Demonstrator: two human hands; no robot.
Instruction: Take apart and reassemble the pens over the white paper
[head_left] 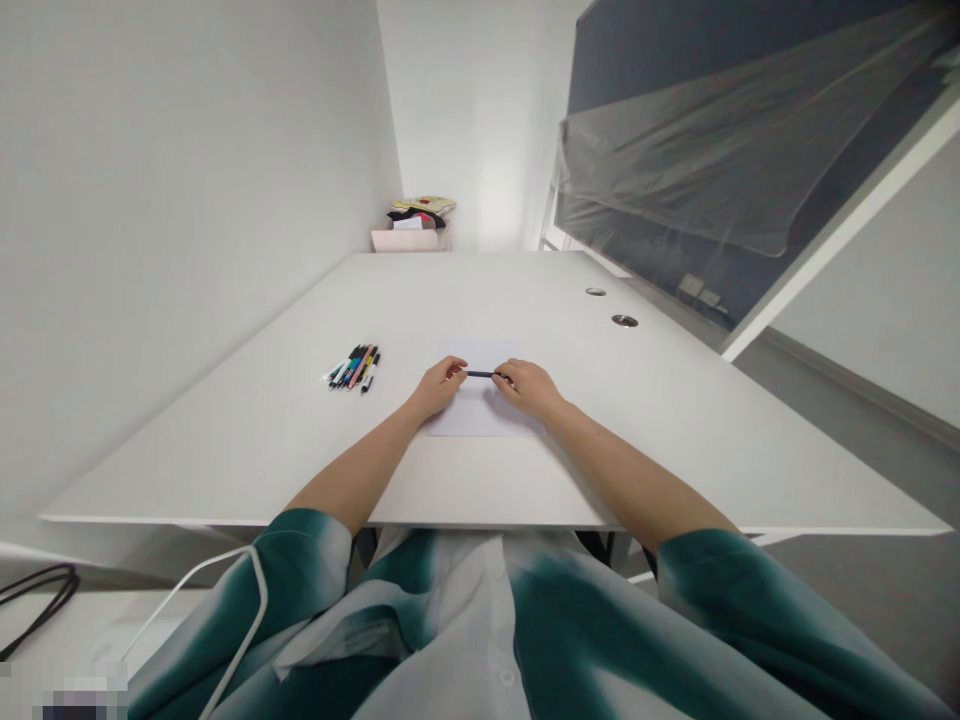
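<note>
A dark slim pen (480, 374) lies level between my left hand (437, 388) and my right hand (527, 389), its ends hidden in my fingers. Both hands grip it and rest just above a white sheet of paper (472, 418). The paper lies on a white desk (247, 450), partly under my hands. To the left of my left hand, a bundle of several coloured pens and markers (352, 367) lies side by side on the desk, not touching either hand.
Two round metal cable grommets (624, 321) sit in the desk's far right area. A white wall runs along the left side. A plastic-sheeted panel (750, 140) stands at the right. A pale pink box (409, 240) with mixed items stands beyond the far edge.
</note>
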